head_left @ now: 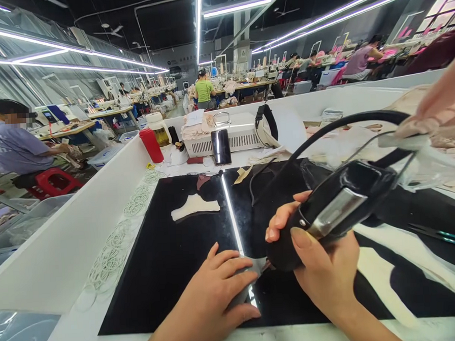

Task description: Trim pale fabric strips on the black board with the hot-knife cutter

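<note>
My right hand [327,267] is wrapped round a black corded hand tool [343,200] with a silver plate on its side. The tool is tilted, its rounded lower end close to the black mat [160,276]. My left hand [218,288] lies on the mat with its fingers spread over a smooth grey piece [243,294], mostly hidden beneath them. The tool's tip is beside that piece; whether they touch I cannot tell. A cream cut piece [195,207] lies farther back on the mat. Another cream piece [381,279] lies to the right of my right hand.
Another person's blurred hand [445,98] reaches in at upper right, near clear plastic. The tool's black cord [324,127] arcs there. Tweezers [444,235] lie right. A phone [220,147] leans on a white box [241,139]. Pale rings [112,253] line the left wall.
</note>
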The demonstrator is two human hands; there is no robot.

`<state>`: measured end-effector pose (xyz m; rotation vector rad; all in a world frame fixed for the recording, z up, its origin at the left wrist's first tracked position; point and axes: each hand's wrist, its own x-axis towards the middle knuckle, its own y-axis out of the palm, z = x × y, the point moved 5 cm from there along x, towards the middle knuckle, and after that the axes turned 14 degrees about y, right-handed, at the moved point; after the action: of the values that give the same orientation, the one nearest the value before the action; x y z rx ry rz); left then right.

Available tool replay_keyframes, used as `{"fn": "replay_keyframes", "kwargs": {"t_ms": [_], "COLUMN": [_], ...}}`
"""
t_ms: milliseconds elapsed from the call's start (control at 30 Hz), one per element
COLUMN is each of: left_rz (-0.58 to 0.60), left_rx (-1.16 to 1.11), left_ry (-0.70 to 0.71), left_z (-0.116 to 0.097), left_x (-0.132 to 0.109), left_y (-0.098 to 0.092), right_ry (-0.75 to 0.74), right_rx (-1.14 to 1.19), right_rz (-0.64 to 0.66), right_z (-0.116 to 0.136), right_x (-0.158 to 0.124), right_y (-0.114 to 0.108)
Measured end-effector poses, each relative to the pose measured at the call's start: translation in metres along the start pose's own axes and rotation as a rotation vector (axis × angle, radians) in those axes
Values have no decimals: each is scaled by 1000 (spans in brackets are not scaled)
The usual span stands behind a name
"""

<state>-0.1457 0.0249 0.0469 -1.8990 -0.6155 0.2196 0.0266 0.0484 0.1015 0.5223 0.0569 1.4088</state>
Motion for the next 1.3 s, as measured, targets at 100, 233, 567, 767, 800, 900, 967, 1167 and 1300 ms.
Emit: {"fn": "replay_keyframes", "kwargs": {"t_ms": [100, 233, 567, 767, 800, 900, 967, 1167, 1300], "left_rz": [6, 9, 35, 25, 26, 26, 24, 24, 14], "left_rx": [-7, -20, -32, -21, -21, -19, -19, -26, -47], "left_ry": [-8, -16, -44, -43, -41, -35, -30, -26, -33], "left_z": [0, 1, 3, 5, 5, 7, 8, 6, 6], "left_x": [0, 1, -1, -1, -1, -2, -2, -3, -3], "left_y": [0, 2, 2, 4, 4, 5, 5, 5, 4], "right_ry": [2, -12, -41, -39, -48, -67, -66, -78, -69], "right_rx": [-20, -29, -49, -73, -72, -68, -69, -74, -96], "right_rz": [8, -28, -70, -82, -95, -132, -132, -112, -110], "right_z": [-1, 2, 3, 4, 6, 8, 7, 5, 5], "right_x": [0, 4, 6, 10, 11, 13, 14, 14, 15], "right_y": [0, -7, -13, -15, -17, -23, -26, -24, -24]}}
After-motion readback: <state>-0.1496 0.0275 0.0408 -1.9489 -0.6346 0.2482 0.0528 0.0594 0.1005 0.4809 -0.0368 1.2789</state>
